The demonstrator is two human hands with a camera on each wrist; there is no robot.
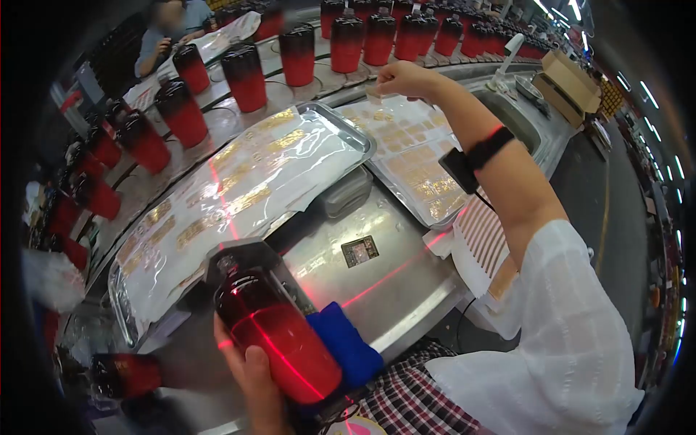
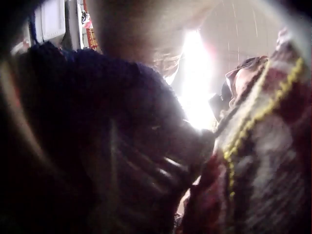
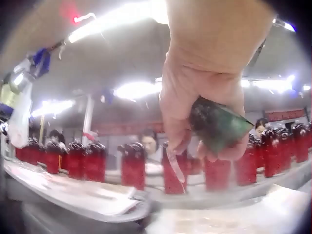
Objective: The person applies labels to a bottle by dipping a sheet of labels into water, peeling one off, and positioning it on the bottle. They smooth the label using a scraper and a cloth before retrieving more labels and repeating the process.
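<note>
Head view: gripping the red bottle [image 1: 279,337] from below with the left hand [image 1: 250,380], thumb curling over its lower body. Lying tilted at the near edge of the table [image 1: 391,283], dark cap end pointing away, touching a blue pad [image 1: 344,344] on its right and sitting under red laser lines. Holding the right hand [image 1: 406,78] out well apart from the bottle, above the far tray [image 1: 395,197] of gold labels [image 1: 417,148].

Right wrist view: pinching a small dark flat piece [image 3: 217,124] between thumb and curled fingers [image 3: 178,141].

Left wrist view: showing only dark blur, telling nothing of the grip.

Standing beyond both trays, in rows: further red bottles [image 1: 377,36]. Lying between the hands: the near tray [image 1: 362,141], carrying a white sheet.
</note>
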